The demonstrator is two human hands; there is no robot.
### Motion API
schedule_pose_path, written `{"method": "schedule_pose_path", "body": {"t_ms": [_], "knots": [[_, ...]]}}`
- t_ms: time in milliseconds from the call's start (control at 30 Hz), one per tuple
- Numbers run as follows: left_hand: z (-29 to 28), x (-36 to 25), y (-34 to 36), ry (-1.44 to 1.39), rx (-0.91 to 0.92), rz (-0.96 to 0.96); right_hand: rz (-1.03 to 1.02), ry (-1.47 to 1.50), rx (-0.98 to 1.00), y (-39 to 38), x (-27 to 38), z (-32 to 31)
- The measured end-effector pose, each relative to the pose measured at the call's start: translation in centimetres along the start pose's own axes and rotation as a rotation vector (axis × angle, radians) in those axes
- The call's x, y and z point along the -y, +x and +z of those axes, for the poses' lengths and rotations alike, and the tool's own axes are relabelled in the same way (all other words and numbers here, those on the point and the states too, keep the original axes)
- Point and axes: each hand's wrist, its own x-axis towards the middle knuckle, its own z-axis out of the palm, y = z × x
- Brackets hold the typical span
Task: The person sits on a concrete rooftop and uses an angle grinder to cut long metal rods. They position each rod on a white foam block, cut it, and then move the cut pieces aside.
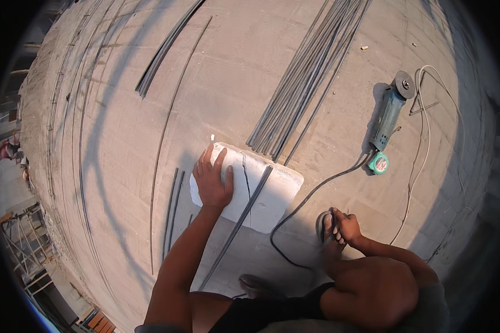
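Observation:
My left hand (212,180) lies spread on the far left part of a white slab (275,202), pressing on its surface and holding nothing. A dark crack runs down the slab. Across the slab lies a dark steel rod or narrow pair of rods (239,222), slanting toward my body, to the right of my left hand. My right hand (347,228) is closed beside my sandalled foot (329,228). Something dark shows at its fingertips, but what it is cannot be made out.
An angle grinder (389,114) with a cutting disc lies at the right, its black cord (322,182) looping near the slab. A green tape measure (378,163) sits by its handle. Bundled rods (311,77) stretch beyond the slab; more rods (166,50) lie left. A pale cable (426,127) curves at right.

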Motion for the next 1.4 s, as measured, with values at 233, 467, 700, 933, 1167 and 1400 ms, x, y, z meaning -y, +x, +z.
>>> {"method": "schedule_pose_path", "body": {"t_ms": [233, 467, 700, 933, 1167, 1400], "knots": [[0.6, 0.6, 0.4, -0.045, -0.065, 0.021, -0.049, -0.108, 0.073, 2.1, -0.5, -0.2], [0.6, 0.4, 0.0, -0.131, -0.189, 0.042, -0.081, -0.114, 0.06, 0.7, 0.1, 0.1], [-4.9, 2.0, -4.4, -0.18, -0.148, -0.01, -0.189, -0.123, 0.074, 0.8, 0.1, 0.1], [-9.1, 5.9, -20.3, -0.473, 0.274, -0.363, -0.103, -0.574, 0.234, -1.1, 2.5, 1.1], [-6.4, 6.9, -32.7, -0.641, 0.316, -0.59, -0.184, -1.473, 0.357, -8.9, 14.0, 4.7], [-3.8, 6.8, -35.2, -0.812, 0.363, -0.654, -0.732, -1.603, 0.408, -9.4, 16.2, 17.3]]}}
